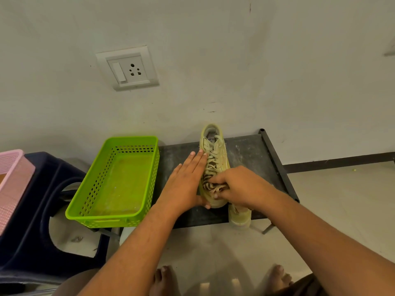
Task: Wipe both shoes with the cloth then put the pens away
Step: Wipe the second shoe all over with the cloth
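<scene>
Cloth [210, 185] in curled right fingers [220, 178]; left hand [186, 180] flat on shoe [218, 154].

Cannot see most of the cloth [210, 185], only a striped scrap past the curled fingers of the right hand [237, 189]; cannot see the near end of the shoe [215, 154] beneath the grip, nor its flank just left of the grip, behind the flat left hand [186, 184]; make out only one pale end of the second shoe [239, 217], nearer than the grip, under the wrist; cannot tell heel from toe there; lose the pink basket [12, 178] and dark blue stool [36, 221], well left of the grip, at the frame edge.
</scene>
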